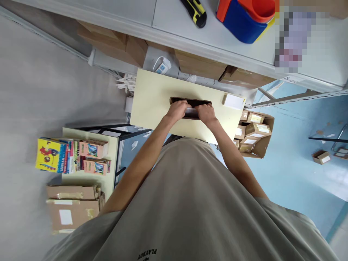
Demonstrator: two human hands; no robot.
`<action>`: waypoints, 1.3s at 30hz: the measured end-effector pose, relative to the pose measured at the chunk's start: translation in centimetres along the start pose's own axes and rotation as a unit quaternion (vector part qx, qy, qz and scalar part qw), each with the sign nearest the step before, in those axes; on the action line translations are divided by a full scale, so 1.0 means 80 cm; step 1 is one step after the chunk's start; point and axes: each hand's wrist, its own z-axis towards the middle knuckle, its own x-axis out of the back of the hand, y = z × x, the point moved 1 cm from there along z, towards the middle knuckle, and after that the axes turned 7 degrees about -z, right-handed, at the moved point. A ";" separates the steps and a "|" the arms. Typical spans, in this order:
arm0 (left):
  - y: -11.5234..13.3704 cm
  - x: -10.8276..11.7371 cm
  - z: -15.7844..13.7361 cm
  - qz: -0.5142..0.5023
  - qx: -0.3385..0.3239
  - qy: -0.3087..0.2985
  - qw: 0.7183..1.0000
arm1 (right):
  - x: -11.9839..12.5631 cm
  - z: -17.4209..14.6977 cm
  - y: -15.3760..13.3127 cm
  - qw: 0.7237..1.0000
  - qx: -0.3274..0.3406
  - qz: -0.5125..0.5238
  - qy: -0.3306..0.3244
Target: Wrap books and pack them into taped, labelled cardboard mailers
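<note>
A small cardboard box (190, 117) with a dark inside stands on a pale yellow tabletop (154, 98) right in front of me. My left hand (178, 110) is closed at the box's left part, its fingers curled inward over it. At the right part, my right hand (206, 112) is closed in the same way, knuckles up. A whitish grey strip (191, 109) shows between the two hands; I cannot make out what it is. Both sets of fingertips are partly hidden.
A white box (233, 101) lies on the tabletop's right. Beyond runs a grey shelf (122, 11) with a yellow-black box cutter (196, 12) and tape dispenser (244, 21). Left are books (51, 154) and cartons (73, 214); right, a big carton (268, 134) of small boxes.
</note>
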 end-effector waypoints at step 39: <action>-0.036 -0.039 -0.081 -0.196 0.104 0.140 0.965 | -0.081 -0.022 0.066 0.937 -0.052 0.323 0.123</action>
